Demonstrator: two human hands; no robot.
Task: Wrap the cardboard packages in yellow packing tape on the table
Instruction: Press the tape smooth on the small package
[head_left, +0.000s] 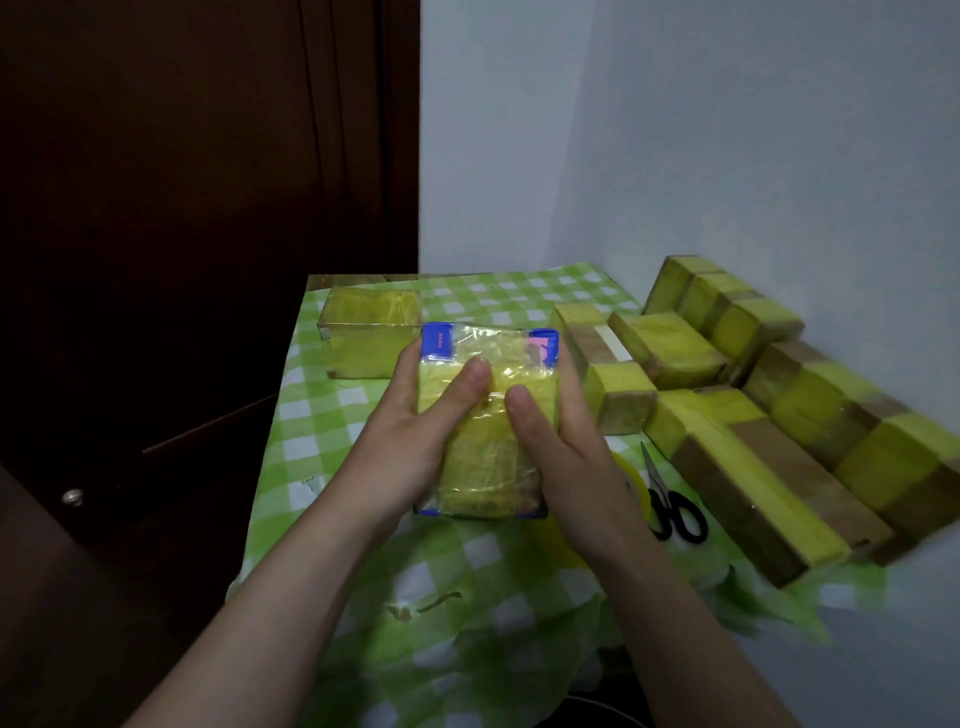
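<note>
A blue-edged package (488, 467) covered in yellow tape is held above the green checked tablecloth (332, 415), between both hands. My left hand (415, 441) grips its left side with the thumb pressed on the top face. My right hand (561, 457) grips the right side, thumb also on top. A roll of yellow packing tape (631, 478) lies on the table, mostly hidden behind my right wrist.
Black-handled scissors (672, 506) lie right of the tape roll. Several taped cardboard packages (753, 457) are piled along the right side against the wall. Two more stacked packages (369, 332) sit at the back left. A dark door stands left of the table.
</note>
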